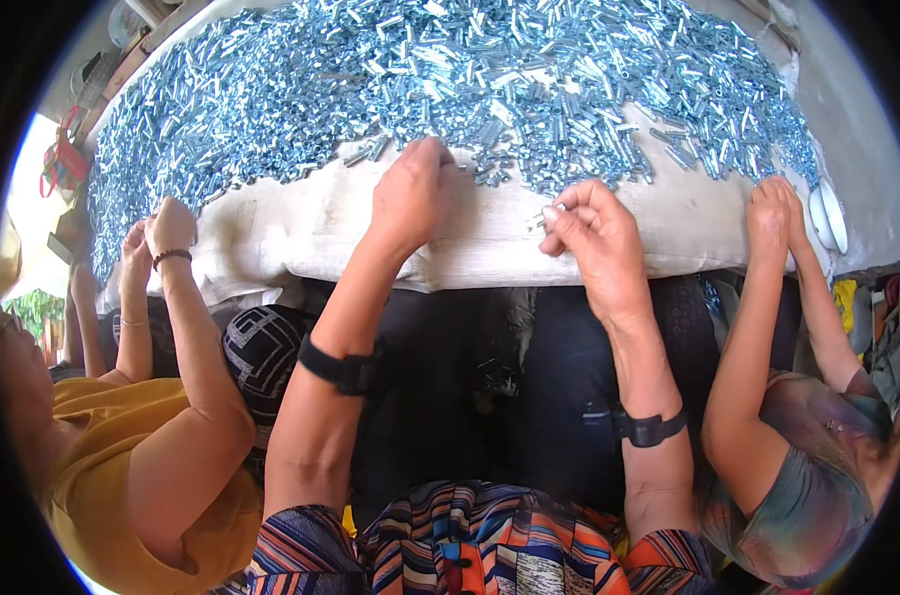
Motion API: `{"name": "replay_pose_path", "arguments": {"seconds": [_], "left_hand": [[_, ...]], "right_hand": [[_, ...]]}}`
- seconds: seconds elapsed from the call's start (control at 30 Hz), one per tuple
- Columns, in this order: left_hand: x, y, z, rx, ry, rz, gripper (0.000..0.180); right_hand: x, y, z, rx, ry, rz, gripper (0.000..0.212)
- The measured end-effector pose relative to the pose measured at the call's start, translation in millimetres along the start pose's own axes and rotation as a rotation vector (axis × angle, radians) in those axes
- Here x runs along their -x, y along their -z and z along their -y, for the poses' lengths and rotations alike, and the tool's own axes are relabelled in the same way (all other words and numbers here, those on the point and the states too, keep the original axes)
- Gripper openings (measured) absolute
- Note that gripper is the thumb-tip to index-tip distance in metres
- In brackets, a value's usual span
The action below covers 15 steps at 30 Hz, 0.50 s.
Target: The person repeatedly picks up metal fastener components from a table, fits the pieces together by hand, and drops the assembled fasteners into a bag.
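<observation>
A wide heap of small shiny blue-silver metal pieces (440,79), many of them tube-shaped, lies spread over a table covered in pale cloth (341,228). At the heap's near edge, my left hand (410,198) is closed with its back toward me. Its fingertips are turned away and slightly blurred, so what they hold is hidden. To the right, my right hand (597,233) pinches small metal pieces (547,220) between thumb and fingers, above the cloth just in front of the heap. Both forearms wear black bands.
At the left, a person in a mustard top (143,466) works at the heap with both hands. Another person in a patterned top (807,476) sits at the right, hands together by the cloth's edge. A white dish (829,216) stands near the table's right end.
</observation>
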<state>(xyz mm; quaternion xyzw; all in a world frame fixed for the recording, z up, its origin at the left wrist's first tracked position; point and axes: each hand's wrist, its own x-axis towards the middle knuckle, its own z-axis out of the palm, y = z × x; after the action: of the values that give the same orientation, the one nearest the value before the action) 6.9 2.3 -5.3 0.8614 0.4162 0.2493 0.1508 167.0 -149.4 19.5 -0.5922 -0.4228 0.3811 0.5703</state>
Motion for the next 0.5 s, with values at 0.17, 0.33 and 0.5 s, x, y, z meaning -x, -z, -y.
{"name": "replay_pose_path", "arguments": {"seconds": [0.17,0.33,0.5], "left_hand": [[35,33,-23,0.731,0.286,0.186,0.014],[67,47,-49,1.193,0.413,0.283,0.015],[85,45,-59,1.407,0.373,0.281,0.015]], "right_hand": [[24,-13,-2,-0.401,-0.078,-0.022,0.009],[34,-21,-5,-0.506,-0.033,-0.015,0.009],[44,-29,0,-0.531,-0.056,0.009,0.009]]}}
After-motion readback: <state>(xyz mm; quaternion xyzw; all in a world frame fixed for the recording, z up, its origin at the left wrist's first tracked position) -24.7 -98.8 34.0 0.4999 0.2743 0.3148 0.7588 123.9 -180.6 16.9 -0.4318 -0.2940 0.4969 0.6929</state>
